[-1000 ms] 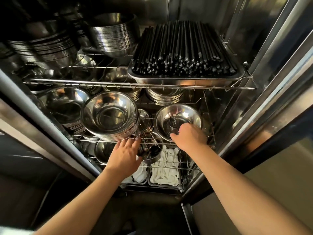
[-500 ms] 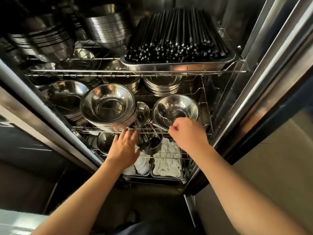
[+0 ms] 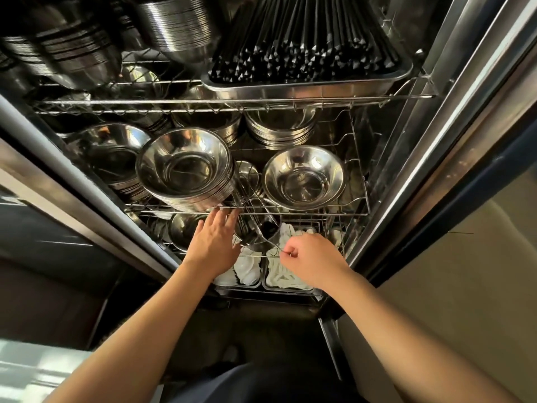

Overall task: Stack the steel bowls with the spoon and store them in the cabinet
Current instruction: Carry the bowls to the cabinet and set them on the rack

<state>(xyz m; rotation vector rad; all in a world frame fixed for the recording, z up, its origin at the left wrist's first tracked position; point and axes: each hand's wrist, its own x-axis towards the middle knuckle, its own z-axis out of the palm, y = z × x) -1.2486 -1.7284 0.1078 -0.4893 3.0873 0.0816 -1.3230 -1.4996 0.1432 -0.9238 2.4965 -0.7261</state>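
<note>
A tall stack of steel bowls (image 3: 186, 167) stands on the cabinet's middle wire shelf (image 3: 305, 214). To its right, a single steel bowl (image 3: 303, 178) sits on the same shelf with nothing visible inside. My left hand (image 3: 215, 245) is open, its fingertips on the shelf's front wire just below the stack. My right hand (image 3: 311, 260) is curled shut in front of the lower shelf, below the single bowl and apart from it, holding nothing I can see. A steel holder with utensils (image 3: 261, 231) hangs between my hands.
Trays of white spoons (image 3: 286, 276) lie on the lower shelf under my right hand. A tray of black chopsticks (image 3: 305, 53) and more bowl stacks (image 3: 174, 27) fill the top shelf. Another bowl stack (image 3: 107, 152) stands left. The steel door frame (image 3: 436, 141) borders the right.
My right hand has let go of the single bowl's rim and drawn back down to the lower shelf, closing into a fist. My left hand stays at the shelf's front wire.
</note>
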